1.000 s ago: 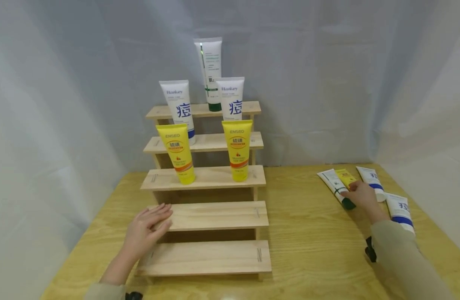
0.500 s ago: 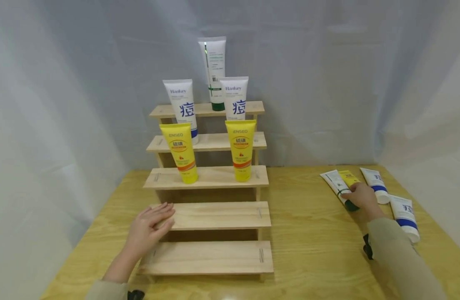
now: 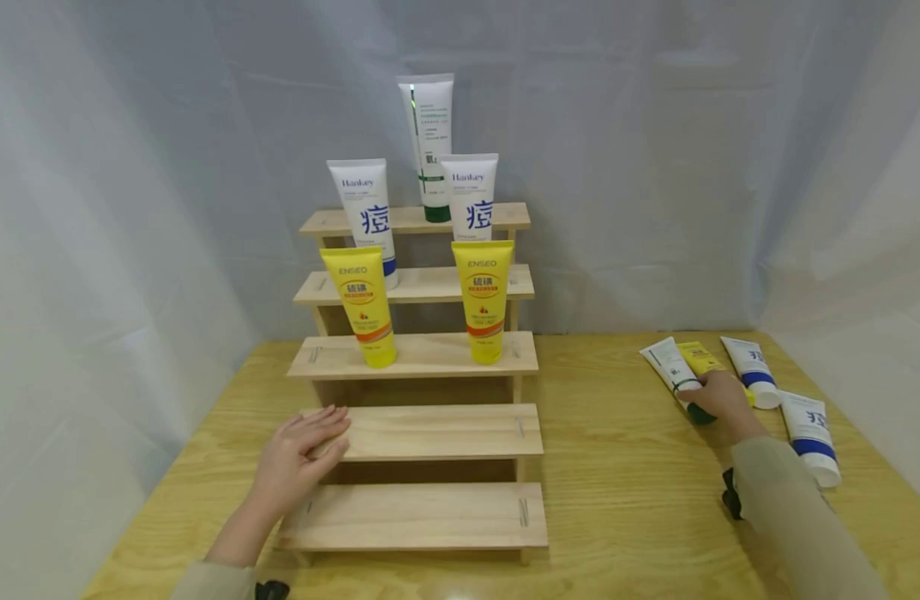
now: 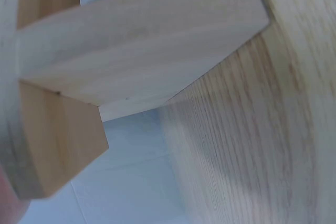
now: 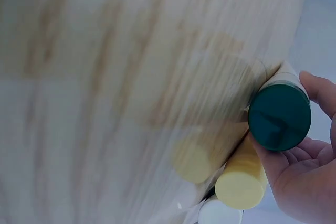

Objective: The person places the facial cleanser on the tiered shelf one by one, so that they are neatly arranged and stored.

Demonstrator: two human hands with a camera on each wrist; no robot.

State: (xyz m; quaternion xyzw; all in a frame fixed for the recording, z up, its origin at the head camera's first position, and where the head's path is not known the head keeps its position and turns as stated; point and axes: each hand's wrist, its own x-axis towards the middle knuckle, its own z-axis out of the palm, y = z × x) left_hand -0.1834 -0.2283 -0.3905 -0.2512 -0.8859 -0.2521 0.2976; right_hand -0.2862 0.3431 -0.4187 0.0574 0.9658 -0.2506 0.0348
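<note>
Your R hand point(image 3: 718, 398) pinches the green-capped tube point(image 3: 666, 363), R of the stand point(image 3: 422, 517), just beside a yellow tube point(image 3: 700, 357). Your L hand point(image 3: 295, 458) rests, fingers together, on the 2nd step point(image 3: 437, 432) from btm.

Fingers point(image 5: 274, 165) around a green-capped tube point(image 5: 280, 115), a yellow tube point(image 5: 241, 188) just beside it, a white cap point(image 5: 219, 213) beyond.

A wood-grain table point(image 3: 625, 475) bears a stepped stand point(image 3: 437, 433) and squeeze tubes point(image 3: 752, 371).
</note>
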